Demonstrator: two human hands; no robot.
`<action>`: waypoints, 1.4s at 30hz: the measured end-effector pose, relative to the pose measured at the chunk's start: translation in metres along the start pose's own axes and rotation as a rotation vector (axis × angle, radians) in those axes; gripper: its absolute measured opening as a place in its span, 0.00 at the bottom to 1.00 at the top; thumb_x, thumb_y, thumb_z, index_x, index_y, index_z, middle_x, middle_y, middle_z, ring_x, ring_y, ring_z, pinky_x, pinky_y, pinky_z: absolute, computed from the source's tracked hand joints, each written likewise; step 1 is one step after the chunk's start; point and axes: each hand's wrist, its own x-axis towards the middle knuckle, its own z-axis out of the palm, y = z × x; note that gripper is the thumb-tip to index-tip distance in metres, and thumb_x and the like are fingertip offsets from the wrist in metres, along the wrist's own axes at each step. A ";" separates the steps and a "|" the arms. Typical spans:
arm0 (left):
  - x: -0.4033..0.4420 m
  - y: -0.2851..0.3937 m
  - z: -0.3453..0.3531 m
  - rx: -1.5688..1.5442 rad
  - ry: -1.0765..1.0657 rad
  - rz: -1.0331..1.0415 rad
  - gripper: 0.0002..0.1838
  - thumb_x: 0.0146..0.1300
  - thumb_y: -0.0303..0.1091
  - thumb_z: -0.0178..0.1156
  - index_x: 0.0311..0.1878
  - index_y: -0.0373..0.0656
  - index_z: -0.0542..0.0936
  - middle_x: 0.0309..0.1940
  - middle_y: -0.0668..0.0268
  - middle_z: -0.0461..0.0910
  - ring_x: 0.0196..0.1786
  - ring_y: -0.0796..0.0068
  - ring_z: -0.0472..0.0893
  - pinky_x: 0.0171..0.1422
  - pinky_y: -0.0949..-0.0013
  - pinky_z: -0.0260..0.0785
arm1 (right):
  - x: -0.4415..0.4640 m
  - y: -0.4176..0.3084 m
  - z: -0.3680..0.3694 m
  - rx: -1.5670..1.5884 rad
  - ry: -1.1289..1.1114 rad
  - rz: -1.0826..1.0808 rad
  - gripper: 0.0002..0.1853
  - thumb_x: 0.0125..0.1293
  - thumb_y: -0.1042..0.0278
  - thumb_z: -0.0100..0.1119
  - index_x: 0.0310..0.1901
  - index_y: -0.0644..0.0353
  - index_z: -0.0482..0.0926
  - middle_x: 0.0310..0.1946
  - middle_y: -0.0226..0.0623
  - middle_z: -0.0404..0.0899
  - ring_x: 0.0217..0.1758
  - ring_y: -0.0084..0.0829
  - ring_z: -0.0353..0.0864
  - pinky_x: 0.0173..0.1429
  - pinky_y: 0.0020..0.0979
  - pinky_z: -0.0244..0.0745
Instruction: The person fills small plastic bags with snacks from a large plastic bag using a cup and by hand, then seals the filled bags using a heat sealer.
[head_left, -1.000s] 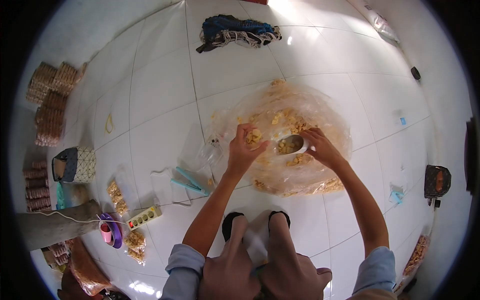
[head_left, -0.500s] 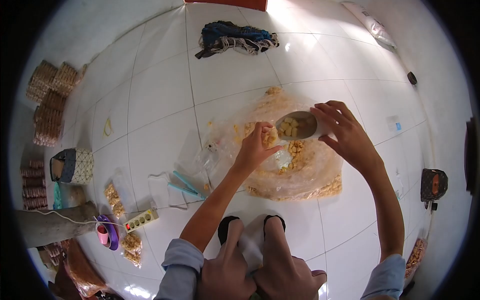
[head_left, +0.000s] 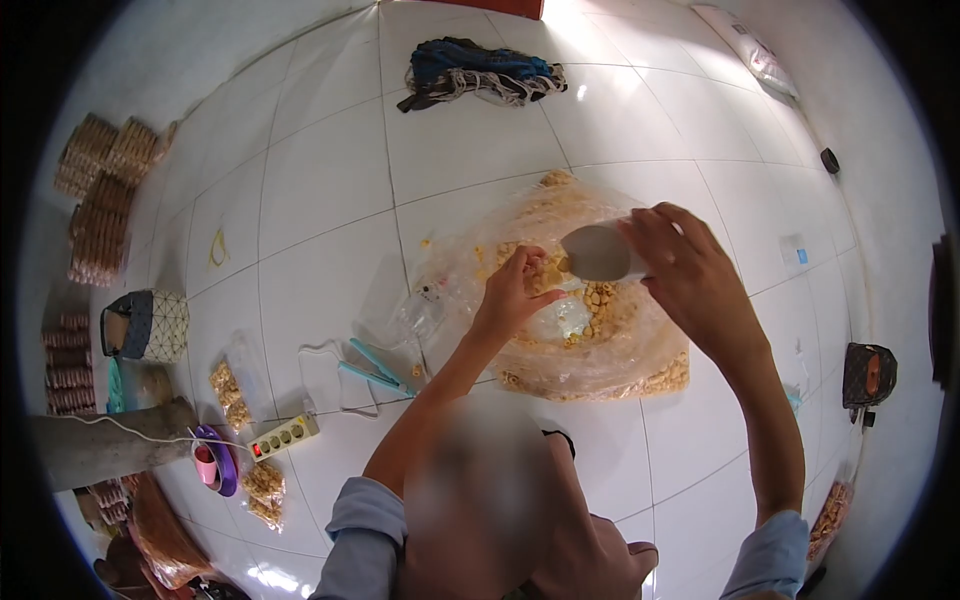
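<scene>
A pale grey scoop [head_left: 598, 252] is in my right hand [head_left: 685, 250], its mouth tipped down toward my left hand [head_left: 515, 292]. The fingers and thumb of my left hand curve around the mouth of a clear plastic bag [head_left: 546, 278], whose film is hard to tell from the plastic behind it. Yellowish snack pieces show between that hand and the scoop. Both hands are above a large clear plastic sack [head_left: 580, 372], spread on the floor, with many light brown snack pieces [head_left: 600, 300] in it. Inside the scoop nothing but its bare wall shows.
Left of the sack lie crumpled clear plastic [head_left: 420, 308] and a light blue bag sealer stick [head_left: 375, 370]. Further left are a power strip [head_left: 283, 438], filled snack bags [head_left: 231, 395] and a patterned handbag [head_left: 148, 326]. A dark bundle [head_left: 485, 72] lies ahead; a small brown bag [head_left: 868, 375] is at right.
The scoop in my right hand has tipped further down, and the pieces that were in it are no longer seen inside. My left hand has stayed nearly in place.
</scene>
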 end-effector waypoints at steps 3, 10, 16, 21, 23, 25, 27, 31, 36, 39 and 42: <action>-0.001 -0.008 -0.001 -0.041 0.045 -0.019 0.27 0.43 0.34 0.74 0.43 0.39 0.69 0.39 0.63 0.76 0.44 0.74 0.76 0.51 0.71 0.69 | -0.007 0.005 0.005 0.011 0.045 0.130 0.30 0.42 0.79 0.63 0.53 0.62 0.70 0.48 0.39 0.71 0.56 0.38 0.67 0.60 0.34 0.68; -0.011 -0.007 -0.008 -0.088 0.109 -0.057 0.25 0.44 0.35 0.74 0.41 0.39 0.69 0.31 0.66 0.76 0.36 0.79 0.74 0.44 0.77 0.68 | -0.067 -0.004 0.174 0.206 -0.109 0.464 0.23 0.41 0.75 0.66 0.42 0.63 0.72 0.41 0.43 0.73 0.52 0.43 0.69 0.52 0.40 0.68; -0.018 0.008 -0.018 -0.085 0.071 -0.093 0.24 0.44 0.36 0.74 0.39 0.40 0.70 0.29 0.70 0.74 0.32 0.82 0.71 0.39 0.77 0.67 | -0.070 -0.032 0.219 0.255 -0.114 0.568 0.28 0.45 0.66 0.69 0.48 0.63 0.70 0.42 0.43 0.73 0.52 0.43 0.68 0.53 0.40 0.67; -0.016 0.054 -0.032 -0.151 0.081 -0.014 0.23 0.44 0.36 0.74 0.39 0.41 0.71 0.29 0.72 0.73 0.32 0.85 0.70 0.37 0.79 0.66 | -0.020 -0.031 0.125 0.721 0.316 0.491 0.20 0.54 0.67 0.63 0.50 0.57 0.73 0.52 0.40 0.70 0.52 0.41 0.71 0.55 0.37 0.68; -0.010 0.081 -0.040 -0.190 0.096 0.052 0.23 0.45 0.36 0.74 0.39 0.41 0.71 0.29 0.72 0.73 0.32 0.86 0.70 0.37 0.79 0.66 | -0.001 -0.041 0.057 0.873 0.344 0.440 0.18 0.55 0.68 0.63 0.49 0.56 0.74 0.53 0.39 0.69 0.52 0.39 0.72 0.54 0.36 0.68; -0.004 0.107 -0.048 -0.168 0.101 0.075 0.21 0.46 0.35 0.73 0.39 0.41 0.71 0.28 0.72 0.73 0.32 0.87 0.70 0.36 0.80 0.66 | 0.012 -0.052 0.001 1.006 0.357 0.318 0.15 0.56 0.69 0.62 0.46 0.55 0.76 0.55 0.37 0.68 0.49 0.36 0.73 0.51 0.33 0.70; 0.001 0.139 -0.058 -0.174 0.095 0.071 0.21 0.47 0.34 0.72 0.39 0.40 0.71 0.28 0.72 0.73 0.32 0.87 0.70 0.36 0.80 0.66 | 0.018 -0.057 -0.033 0.901 0.344 0.266 0.13 0.55 0.69 0.62 0.44 0.56 0.76 0.55 0.37 0.67 0.48 0.36 0.74 0.51 0.32 0.71; -0.009 0.203 -0.077 -0.196 0.089 0.102 0.20 0.49 0.32 0.69 0.43 0.40 0.72 0.31 0.71 0.74 0.33 0.86 0.73 0.37 0.78 0.68 | 0.026 -0.062 -0.084 0.759 0.394 0.201 0.07 0.55 0.74 0.61 0.36 0.60 0.76 0.46 0.38 0.72 0.39 0.35 0.77 0.42 0.31 0.75; -0.027 0.219 -0.087 -0.525 -0.047 0.115 0.25 0.51 0.32 0.69 0.51 0.38 0.70 0.35 0.66 0.76 0.38 0.79 0.77 0.40 0.76 0.71 | 0.021 -0.077 -0.130 0.774 0.601 0.219 0.05 0.56 0.79 0.58 0.35 0.63 0.74 0.35 0.39 0.75 0.35 0.35 0.79 0.34 0.29 0.76; -0.043 0.230 -0.091 -0.610 -0.139 0.148 0.24 0.54 0.30 0.66 0.53 0.36 0.70 0.39 0.65 0.76 0.42 0.78 0.77 0.46 0.75 0.70 | 0.012 -0.085 -0.139 0.774 0.594 0.249 0.04 0.57 0.82 0.55 0.34 0.64 0.73 0.37 0.41 0.76 0.38 0.37 0.79 0.39 0.30 0.78; -0.052 0.232 -0.091 -0.526 -0.146 0.152 0.21 0.56 0.29 0.64 0.52 0.36 0.71 0.40 0.67 0.76 0.43 0.78 0.77 0.51 0.75 0.69 | 0.007 -0.094 -0.136 0.807 0.703 0.231 0.06 0.57 0.84 0.53 0.35 0.64 0.73 0.36 0.41 0.76 0.38 0.36 0.80 0.41 0.30 0.78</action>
